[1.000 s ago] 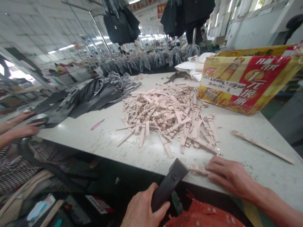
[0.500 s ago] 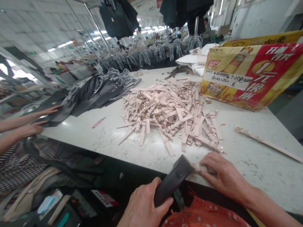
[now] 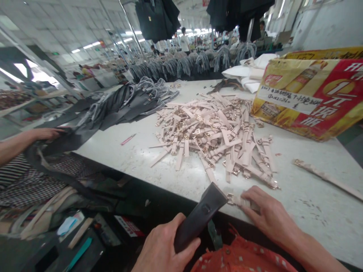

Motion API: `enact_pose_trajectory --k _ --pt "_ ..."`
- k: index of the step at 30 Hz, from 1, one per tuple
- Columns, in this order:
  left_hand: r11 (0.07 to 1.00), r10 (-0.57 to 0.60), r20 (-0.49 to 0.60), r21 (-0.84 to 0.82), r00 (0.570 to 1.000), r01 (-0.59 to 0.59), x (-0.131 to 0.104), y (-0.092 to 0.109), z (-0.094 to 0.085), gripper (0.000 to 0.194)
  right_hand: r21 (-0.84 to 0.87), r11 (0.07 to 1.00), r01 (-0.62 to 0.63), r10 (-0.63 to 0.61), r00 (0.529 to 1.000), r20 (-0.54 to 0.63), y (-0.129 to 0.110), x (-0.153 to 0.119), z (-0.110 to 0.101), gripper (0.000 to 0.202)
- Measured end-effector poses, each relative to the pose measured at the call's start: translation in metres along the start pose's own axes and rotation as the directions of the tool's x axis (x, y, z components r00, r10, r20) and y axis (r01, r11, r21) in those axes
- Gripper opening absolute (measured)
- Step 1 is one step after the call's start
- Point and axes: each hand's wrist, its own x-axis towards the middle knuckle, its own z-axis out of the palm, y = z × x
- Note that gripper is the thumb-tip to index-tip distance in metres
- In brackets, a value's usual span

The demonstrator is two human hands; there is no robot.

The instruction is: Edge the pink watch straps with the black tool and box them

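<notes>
My left hand (image 3: 167, 241) is wrapped around a black handheld tool (image 3: 201, 215) with a wide, flat end, which looks like a blower; its exact kind is unclear. The tool's end points up and right, close to a short pale pink buckle strap (image 3: 238, 200). That strap lies at the table's front edge, gold buckle toward the tool, pinched in the fingers of my right hand (image 3: 266, 211). Beyond both hands, a heap of similar pink buckle straps (image 3: 210, 132) covers the middle of the table.
A yellow-red carton (image 3: 300, 98) stands at right, near a long pink strap (image 3: 329, 177). A pink pen-like tool (image 3: 128, 139) lies left of the heap. Dark bag pieces (image 3: 121, 105) lie farther left, by a co-worker's hand (image 3: 48, 134). Black bags (image 3: 157, 19) hang above.
The view has swung slightly left. The black tool has drawn back a little from the strap, and its gold buckle now shows. One of the co-worker's two hands is no longer visible.
</notes>
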Motion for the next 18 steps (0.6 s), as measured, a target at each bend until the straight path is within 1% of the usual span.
enact_pose_trajectory --k 3,6,8,10,12,14,18 --pt "0.998 0.039 0.018 0.047 0.999 -0.040 0.005 0.000 0.006 0.018 -0.068 0.998 0.009 -0.008 1.000 0.011 0.011 -0.013 -0.006 0.016" --pt "0.988 0.095 0.042 0.120 0.995 -0.100 0.010 0.006 0.009 0.018 -0.101 0.994 0.045 -0.045 0.999 0.005 0.020 -0.018 -0.009 0.016" --pt "0.969 0.134 0.054 0.201 0.990 -0.142 0.013 0.013 0.006 0.021 -0.082 0.993 0.083 -0.084 0.996 -0.006 0.023 -0.017 -0.008 0.016" --pt "0.942 0.181 0.091 0.272 0.979 -0.199 0.015 0.021 0.001 0.021 -0.049 0.992 0.113 -0.114 0.993 -0.027 0.026 -0.016 -0.007 0.016" --pt "0.912 0.219 0.128 0.327 0.967 -0.249 0.017 0.029 -0.004 0.019 -0.020 0.991 0.135 -0.136 0.990 -0.045 0.029 -0.015 -0.005 0.016" --pt "0.882 0.251 0.143 0.373 0.957 -0.288 0.018 0.037 -0.008 0.018 0.002 0.988 0.152 -0.152 0.987 -0.051 0.031 -0.015 -0.004 0.016" --pt "0.839 0.310 0.138 0.426 0.941 -0.339 0.022 0.046 -0.005 0.022 0.037 0.987 0.154 -0.151 0.986 -0.076 0.032 -0.014 -0.004 0.016"
